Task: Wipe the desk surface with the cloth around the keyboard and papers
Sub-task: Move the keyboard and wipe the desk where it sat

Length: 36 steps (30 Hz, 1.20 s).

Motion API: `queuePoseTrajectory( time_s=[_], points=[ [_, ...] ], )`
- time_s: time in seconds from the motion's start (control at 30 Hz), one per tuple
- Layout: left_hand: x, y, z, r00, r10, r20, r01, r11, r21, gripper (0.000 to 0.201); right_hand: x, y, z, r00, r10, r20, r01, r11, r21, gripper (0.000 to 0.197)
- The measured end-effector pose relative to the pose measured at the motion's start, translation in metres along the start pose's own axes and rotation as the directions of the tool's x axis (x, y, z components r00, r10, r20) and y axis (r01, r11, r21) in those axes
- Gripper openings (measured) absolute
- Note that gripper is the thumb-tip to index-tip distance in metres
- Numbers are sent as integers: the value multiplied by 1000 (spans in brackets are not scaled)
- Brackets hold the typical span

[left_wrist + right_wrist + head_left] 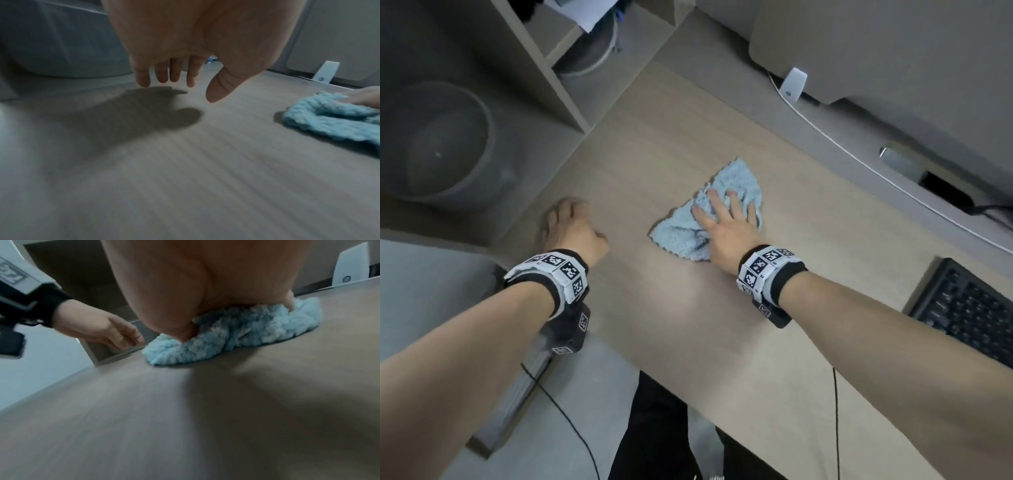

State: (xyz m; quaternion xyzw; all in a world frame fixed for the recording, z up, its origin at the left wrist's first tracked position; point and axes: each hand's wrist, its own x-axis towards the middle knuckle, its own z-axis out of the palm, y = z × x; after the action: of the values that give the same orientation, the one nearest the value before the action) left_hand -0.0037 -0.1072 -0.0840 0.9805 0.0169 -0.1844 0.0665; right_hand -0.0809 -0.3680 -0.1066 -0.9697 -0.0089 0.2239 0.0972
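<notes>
A light blue fluffy cloth (738,178) (329,120) (246,332) lies bunched on the pale wood desk (688,325). My right hand (726,222) (205,288) lies flat on it, fingers spread and pressing it to the surface. My left hand (571,222) (179,74) hovers just above the desk near its left edge, fingers relaxed and hanging down, holding nothing; the right wrist view shows it (96,326) to the left of the cloth. A black keyboard (969,311) sits at the right edge. No papers are in view.
A grey monitor base and a white clip-like stand (794,84) line the far side, with a white cable (859,161) running along it. A shelf unit (544,68) and a round grey bin (438,144) stand left of the desk. Black cables hang off the near edge.
</notes>
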Motion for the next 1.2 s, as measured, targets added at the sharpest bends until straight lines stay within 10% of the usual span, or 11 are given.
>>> queuePoseTrajectory(
  time_s=[0.37, 0.53, 0.67, 0.9, 1.1, 1.2],
  points=[
    [0, -91, 3, 997, -71, 14, 72, 995, -75, 61, 111, -19, -49, 970, 217, -109, -205, 972, 114, 77],
    [0, -111, 0, 1000, 23, -21, -26, 986, -162, 57, 142, -123, -46, 997, -58, -42, 60, 998, 29, 80],
    [-2, -126, -8, 999, 45, -16, -47, 986, -158, 53, 118, -169, -19, 919, -389, 62, 394, 913, -107, 78],
    [-14, -157, -8, 1000, -18, 14, 21, 986, -166, 54, 152, -143, -53, 994, 104, -44, -104, 995, 4, 77],
    [-26, -164, -2, 1000, 20, 0, -20, 983, -183, 58, 89, -240, 9, 903, -413, 118, 428, 890, -156, 75],
    [-29, -164, -5, 1000, 5, 14, -2, 979, -205, 60, 80, -207, 10, 905, -409, 112, 422, 896, -136, 71]
  ],
)
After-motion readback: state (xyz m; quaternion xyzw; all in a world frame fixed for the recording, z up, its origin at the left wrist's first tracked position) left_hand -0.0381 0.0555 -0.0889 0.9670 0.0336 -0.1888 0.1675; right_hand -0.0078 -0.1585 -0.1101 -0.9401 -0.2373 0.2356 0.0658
